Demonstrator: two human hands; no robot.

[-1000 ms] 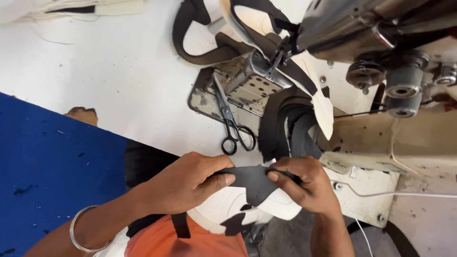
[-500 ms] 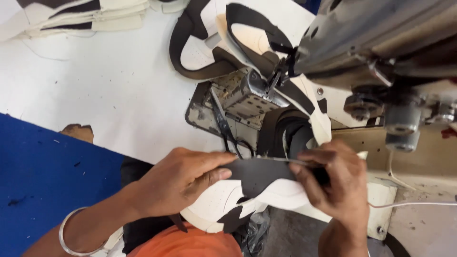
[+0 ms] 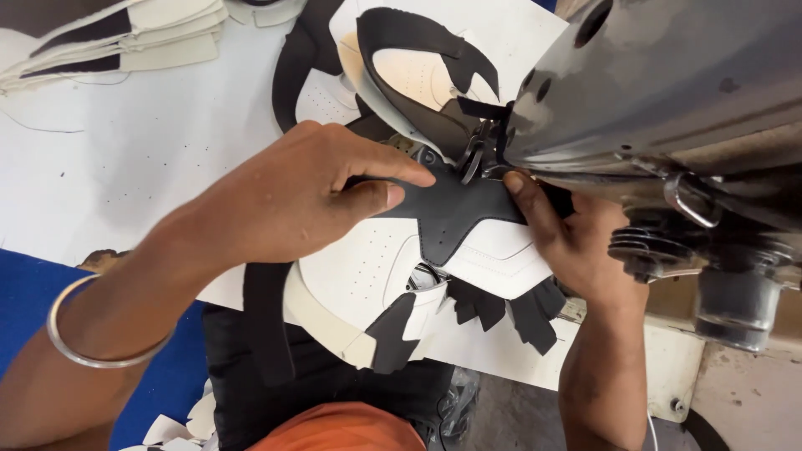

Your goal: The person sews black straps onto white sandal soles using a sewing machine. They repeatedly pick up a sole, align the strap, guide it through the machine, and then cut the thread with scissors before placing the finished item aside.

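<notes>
Head camera looks steeply down, close over the sewing machine (image 3: 668, 108) table

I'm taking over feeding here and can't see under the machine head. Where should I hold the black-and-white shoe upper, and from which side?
Probably as now: pinch the black overlay of the shoe upper at both edges, left hand from the left, right hand from the right. The panel lies flat under the sewing machine head, so its far side is blocked; the loose tabs hanging toward you look floppy.

shoe workshop: sewing machine (image 3: 668, 108), cut uppers (image 3: 125, 38)
</notes>
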